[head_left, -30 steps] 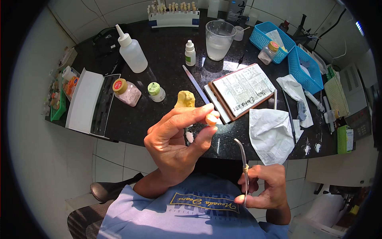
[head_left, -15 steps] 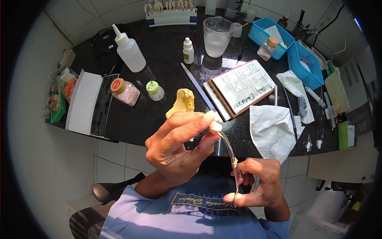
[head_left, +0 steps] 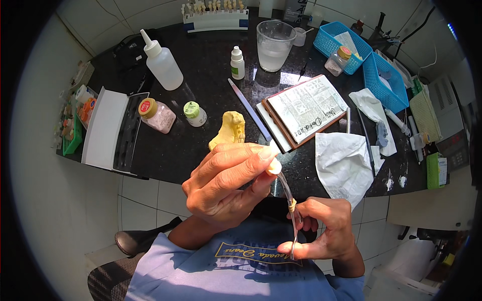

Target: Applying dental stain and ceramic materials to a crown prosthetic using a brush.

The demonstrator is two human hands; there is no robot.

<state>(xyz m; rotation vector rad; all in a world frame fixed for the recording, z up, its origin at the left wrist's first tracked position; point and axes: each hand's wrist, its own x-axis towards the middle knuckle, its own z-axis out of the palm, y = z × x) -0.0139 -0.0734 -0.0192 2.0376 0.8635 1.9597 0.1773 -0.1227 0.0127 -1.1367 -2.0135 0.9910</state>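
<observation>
My left hand (head_left: 226,185) pinches a small ivory, tooth-like piece (head_left: 273,167) between thumb and fingertips. My right hand (head_left: 326,231) grips a slender curved metal instrument (head_left: 286,188), banded with a tan wrap partway along; its upper tip touches or nearly touches the small piece. Just behind my left fingers sits a yellow dental cast (head_left: 228,130) on the black countertop (head_left: 201,70). A flat blue-grey tool (head_left: 248,108) lies beside the cast, and a crumpled white tissue (head_left: 341,165) lies to the right of the instrument.
Around stand a squeeze bottle (head_left: 163,67), dropper bottle (head_left: 237,65), glass of liquid (head_left: 273,52), powder jar (head_left: 158,118), green-lidded jar (head_left: 195,115), paper-topped pad (head_left: 306,108), tooth rack (head_left: 215,20), two blue baskets (head_left: 384,85) and, at left, an open flat case (head_left: 103,130).
The instrument has risen leftward to meet the small piece, with my right hand moving slightly left and up. My left hand has shifted a little rightward and its fingers have turned over the piece.
</observation>
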